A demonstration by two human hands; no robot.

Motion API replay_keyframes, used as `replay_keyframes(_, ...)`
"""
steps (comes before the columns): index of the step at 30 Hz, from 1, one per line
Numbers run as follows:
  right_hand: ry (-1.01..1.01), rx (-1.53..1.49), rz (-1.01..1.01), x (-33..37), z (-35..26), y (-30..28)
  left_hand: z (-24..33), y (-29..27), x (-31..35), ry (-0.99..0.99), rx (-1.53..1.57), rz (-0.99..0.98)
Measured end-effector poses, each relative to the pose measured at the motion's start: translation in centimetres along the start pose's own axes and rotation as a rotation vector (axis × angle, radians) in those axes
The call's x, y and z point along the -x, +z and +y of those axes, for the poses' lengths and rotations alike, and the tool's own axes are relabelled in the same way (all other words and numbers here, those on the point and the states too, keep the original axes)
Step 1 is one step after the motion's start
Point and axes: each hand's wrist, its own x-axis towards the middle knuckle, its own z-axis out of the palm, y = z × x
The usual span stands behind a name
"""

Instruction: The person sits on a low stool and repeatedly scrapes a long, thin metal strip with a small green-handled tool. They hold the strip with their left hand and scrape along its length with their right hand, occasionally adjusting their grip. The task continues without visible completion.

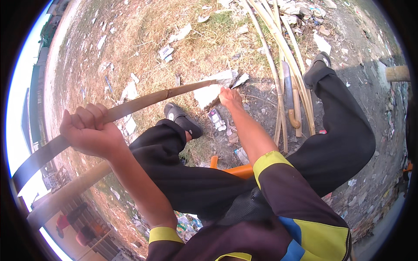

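Note:
A long, slightly bowed bamboo strip (pixel 143 103) runs across the left half of the head view, its node facing up. My left hand (pixel 93 130) is wrapped around it, and the strip's rear part sticks out past that fist to the far left. Just beyond the strip's other end is my right hand (pixel 230 98), its fingers closed. What those fingers hold, if anything, blends into the bright litter behind and I cannot make it out. My legs are spread on either side, over an orange seat (pixel 242 171).
Several split bamboo lengths (pixel 264 43) lie on the ground ahead. Among them is a large knife (pixel 288 89) with a wooden handle. A thick bamboo pole (pixel 74 191) passes at the left, another pole end (pixel 397 73) at the right. Paper scraps (pixel 180 32) litter the dry grass.

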Motion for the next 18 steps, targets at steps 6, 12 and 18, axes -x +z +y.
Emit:
replay_keyframes(6, -0.095, -0.16, 0.095, 2.5, -1.0, 1.2, -0.2, -0.7, 0.0, 0.015, 0.013, -0.017)
replay_keyframes(12, -0.206, -0.215, 0.168, 1.7, -1.8, 1.4, -0.4, -0.6, -0.4, 0.0, -0.022, 0.029)
replay_keyframes(18, -0.251, -0.205, 0.08, 0.7, -2.8, 0.9, -0.4, -0.4, -0.4, 0.059, -0.114, 0.047)
